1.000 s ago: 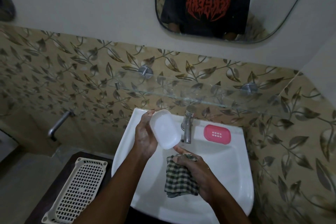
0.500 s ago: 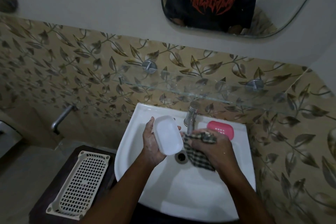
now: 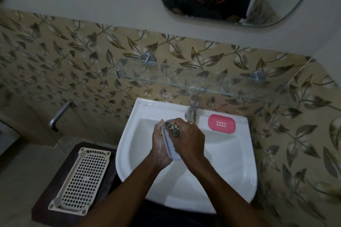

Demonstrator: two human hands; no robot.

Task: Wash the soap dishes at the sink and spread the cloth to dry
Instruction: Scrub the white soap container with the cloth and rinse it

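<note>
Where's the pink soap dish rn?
Head view, right of centre: the pink soap dish sits on the back ledge of the sink, just right of the tap.

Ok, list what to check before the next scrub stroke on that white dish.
1. Left hand has a firm grip on the white soap dish: ok.
2. Right hand holds the checked cloth against the dish: ok.
3. Dish is held over the sink basin: ok.
4. Water runs from the tap: cannot tell.
5. Pink soap dish sits on the sink ledge, apart from both hands: ok.
</note>
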